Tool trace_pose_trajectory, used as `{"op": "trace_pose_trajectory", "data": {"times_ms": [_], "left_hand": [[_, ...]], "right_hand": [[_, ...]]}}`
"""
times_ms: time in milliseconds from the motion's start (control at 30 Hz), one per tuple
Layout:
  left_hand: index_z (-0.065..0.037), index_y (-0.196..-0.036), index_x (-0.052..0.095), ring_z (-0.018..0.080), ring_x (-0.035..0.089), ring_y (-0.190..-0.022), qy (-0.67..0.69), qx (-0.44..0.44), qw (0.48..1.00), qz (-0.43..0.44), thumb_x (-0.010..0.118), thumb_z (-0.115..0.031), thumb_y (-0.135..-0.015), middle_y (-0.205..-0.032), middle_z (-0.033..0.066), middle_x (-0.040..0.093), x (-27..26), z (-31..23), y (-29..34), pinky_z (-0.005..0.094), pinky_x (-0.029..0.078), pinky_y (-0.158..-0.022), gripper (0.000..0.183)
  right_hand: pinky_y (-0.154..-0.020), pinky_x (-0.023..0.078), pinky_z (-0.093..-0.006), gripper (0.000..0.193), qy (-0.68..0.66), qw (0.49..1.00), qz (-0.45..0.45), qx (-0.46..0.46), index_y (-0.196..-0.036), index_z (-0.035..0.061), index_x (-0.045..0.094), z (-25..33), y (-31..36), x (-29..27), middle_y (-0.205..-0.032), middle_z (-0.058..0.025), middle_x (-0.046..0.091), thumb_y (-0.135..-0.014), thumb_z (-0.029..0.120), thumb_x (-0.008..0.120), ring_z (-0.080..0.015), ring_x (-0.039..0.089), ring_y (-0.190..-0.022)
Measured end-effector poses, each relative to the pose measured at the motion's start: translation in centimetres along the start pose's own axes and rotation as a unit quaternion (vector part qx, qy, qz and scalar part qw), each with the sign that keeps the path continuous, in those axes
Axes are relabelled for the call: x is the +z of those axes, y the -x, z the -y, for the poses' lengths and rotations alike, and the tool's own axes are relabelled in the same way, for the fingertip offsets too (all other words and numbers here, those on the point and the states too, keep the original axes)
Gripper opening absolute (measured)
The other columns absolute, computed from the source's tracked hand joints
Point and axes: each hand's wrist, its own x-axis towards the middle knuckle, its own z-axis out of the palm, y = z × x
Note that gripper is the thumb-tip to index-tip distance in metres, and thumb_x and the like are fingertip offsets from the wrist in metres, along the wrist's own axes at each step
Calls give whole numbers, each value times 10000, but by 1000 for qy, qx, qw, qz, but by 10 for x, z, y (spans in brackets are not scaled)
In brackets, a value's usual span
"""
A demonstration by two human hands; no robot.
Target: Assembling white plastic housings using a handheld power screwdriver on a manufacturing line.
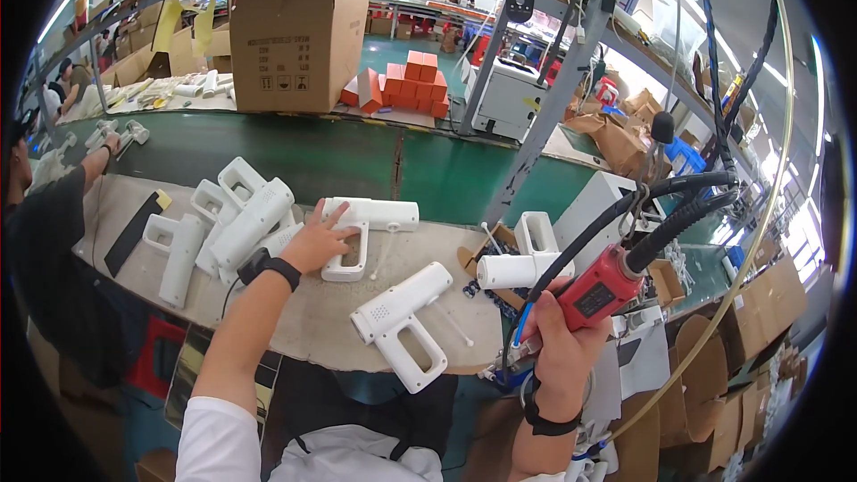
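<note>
My left hand point(314, 245) rests with spread fingers on the rear end of a white gun-shaped plastic housing point(393, 214), which lies on the bench with its loop handle toward me. In my right hand point(571, 339), raised at the right, is a red power screwdriver point(600, 288) with a black cable at its top; its tip is hard to make out. Between my hands lies a second white gun-shaped housing point(406, 312), with a thin white stick point(453, 321) beside it. Another such housing point(518, 270) sits right of these, near the screwdriver.
Several white housings point(254, 223) are heaped left of my hand, beside a black strip point(136, 241). A green conveyor belt point(339, 156) runs behind the bench. A large carton point(295, 45) and orange boxes point(415, 80) stand beyond. At far left, a co-worker's arm point(96, 161) reaches over the belt.
</note>
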Motion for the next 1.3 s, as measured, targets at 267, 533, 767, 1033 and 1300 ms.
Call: {"op": "trace_pose_trajectory", "data": {"times_ms": [267,533,767,1033,1300], "left_hand": [[-90,-1111,613,361,513,-1170,348,-195,909,-117,684,-279,-742,-1215,172,557,-19,-85,-56,471,428,-970,421],[-35,-1124,539,316,633,-929,352,-193,910,101,733,-406,-691,-1012,142,633,-18,-148,-88,422,507,-811,603],[-81,-1092,591,322,628,-942,339,-75,934,83,732,-457,-660,-979,146,642,-22,-137,-64,422,504,-794,590],[-7,-904,678,309,619,-903,267,-133,949,105,680,-593,-671,-869,146,651,-41,-148,-66,405,457,-843,631],[-71,-1025,604,265,603,-988,262,-126,941,172,694,-494,-698,-1002,107,640,-43,-144,-67,439,412,-916,542]], "right_hand": [[-415,379,-205,196,-12,1000,-2,-8,-955,2,565,-4,-4,11,-620,-35,569,-831,91,687,-99,539,-473],[-385,389,-219,143,15,998,-49,-48,-935,-15,552,-14,-13,15,-614,-39,565,-818,1,633,-107,530,-444],[-389,373,-223,116,-57,995,-51,-57,-927,-9,551,-36,-33,39,-598,-38,550,-847,13,631,-108,524,-444],[-426,387,-235,57,-65,992,-10,-107,-870,-22,551,-96,-63,75,-587,-25,519,-865,2,602,-102,491,-451],[-427,386,-240,57,-71,993,-13,-98,-866,-22,534,-119,-67,89,-584,-25,515,-856,-16,589,-100,484,-455]]}}
